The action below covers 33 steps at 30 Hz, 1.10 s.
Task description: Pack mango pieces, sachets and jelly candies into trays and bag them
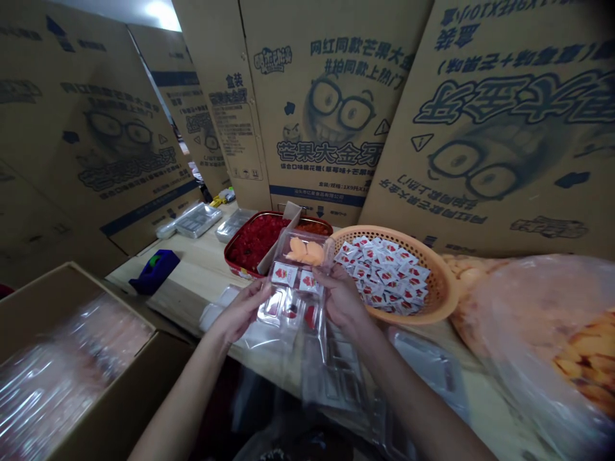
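Left hand point(243, 310) and right hand point(343, 298) pinch a clear compartment tray from opposite sides, thumbs uppermost, fingers partly hidden beneath, and hold it tilted above the worktop point(195, 266), just in front of the food and sachets. Printed cardboard boxes point(331, 38) wall off the back, the largest things around. A bulky clear plastic bag point(519, 307) of orange pieces slumps at the far right, and an open carton point(154, 368) with clear-wrapped packs stands at the near left. A perforated peach basket point(446, 282) heaped with sachets point(384, 275) sits just beyond the right hand; beside it a red-rimmed container point(233, 264) carries red pieces and, past a divider, orange ones. Smaller again is the clear compartment tray point(291, 293) itself, then the blue tape dispenser point(154, 272). Within the tray, orange candies point(306, 251) lie at the far end, two white sachets point(284, 274) across the middle and red candies point(310, 316) nearest the body. Filling looks well advanced, with sachets being seated or checked; whether the right thumb presses one cannot be told. Any next move would call for an even grip, so that nothing slides out of its compartment.
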Available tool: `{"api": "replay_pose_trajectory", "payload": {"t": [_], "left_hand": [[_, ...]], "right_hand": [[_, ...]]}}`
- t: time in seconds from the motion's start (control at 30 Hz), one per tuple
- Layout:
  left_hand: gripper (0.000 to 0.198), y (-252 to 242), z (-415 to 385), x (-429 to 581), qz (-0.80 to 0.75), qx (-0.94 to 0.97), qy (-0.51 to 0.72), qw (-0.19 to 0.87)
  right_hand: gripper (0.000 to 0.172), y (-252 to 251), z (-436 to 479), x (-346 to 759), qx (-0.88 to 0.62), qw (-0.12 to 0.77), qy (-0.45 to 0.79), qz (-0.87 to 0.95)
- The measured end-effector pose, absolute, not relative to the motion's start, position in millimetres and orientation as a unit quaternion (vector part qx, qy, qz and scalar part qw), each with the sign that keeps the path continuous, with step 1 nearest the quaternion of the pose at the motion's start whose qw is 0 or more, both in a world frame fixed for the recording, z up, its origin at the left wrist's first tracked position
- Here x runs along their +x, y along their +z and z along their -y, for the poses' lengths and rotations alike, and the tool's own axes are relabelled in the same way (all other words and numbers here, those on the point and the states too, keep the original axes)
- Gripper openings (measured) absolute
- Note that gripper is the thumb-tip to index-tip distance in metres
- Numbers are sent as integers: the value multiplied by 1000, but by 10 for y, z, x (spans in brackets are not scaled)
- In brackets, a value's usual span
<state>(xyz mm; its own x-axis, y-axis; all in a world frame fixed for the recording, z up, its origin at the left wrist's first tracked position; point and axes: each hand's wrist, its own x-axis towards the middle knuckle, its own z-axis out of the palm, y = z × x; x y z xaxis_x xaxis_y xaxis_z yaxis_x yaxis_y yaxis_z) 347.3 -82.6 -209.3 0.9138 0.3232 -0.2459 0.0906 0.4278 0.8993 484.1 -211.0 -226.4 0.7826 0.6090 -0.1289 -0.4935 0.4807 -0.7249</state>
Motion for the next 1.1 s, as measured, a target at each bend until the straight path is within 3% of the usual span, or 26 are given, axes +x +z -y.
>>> {"api": "replay_pose_trajectory", "payload": {"t": [0.1, 0.33, 0.5, 0.53, 0.67, 0.83, 1.0, 1.1], "left_hand": [[32, -2153, 874, 3397, -178, 543, 36, 820], [26, -2187, 914, 3434, -176, 525, 142, 821], [39, -2169, 958, 3426, -170, 500, 139, 838], [39, -2175, 971, 3429, -178, 492, 137, 841], [33, -2194, 996, 3456, -211, 450, 135, 857], [36, -2124, 979, 3481, -215, 434, 166, 859], [30, -1873, 1058, 3488, -201, 499, 169, 826], [21, -1583, 1100, 3482, -199, 567, 193, 776]], "right_hand": [[31, -2246, 2118, 4825, -404, 848, 336, 76], [31, -2166, 2241, 4751, -478, 761, 383, 212], [67, -2007, 2244, 4794, -511, 781, 265, 243], [65, -1995, 2239, 4805, -530, 765, 257, 258], [30, -2027, 2247, 4815, -613, 670, 245, 340], [9, -2034, 2308, 4760, -619, 612, 218, 441], [9, -1797, 2351, 4674, -610, 610, 159, 480], [7, -1601, 2388, 4596, -629, 596, 16, 499]]}}
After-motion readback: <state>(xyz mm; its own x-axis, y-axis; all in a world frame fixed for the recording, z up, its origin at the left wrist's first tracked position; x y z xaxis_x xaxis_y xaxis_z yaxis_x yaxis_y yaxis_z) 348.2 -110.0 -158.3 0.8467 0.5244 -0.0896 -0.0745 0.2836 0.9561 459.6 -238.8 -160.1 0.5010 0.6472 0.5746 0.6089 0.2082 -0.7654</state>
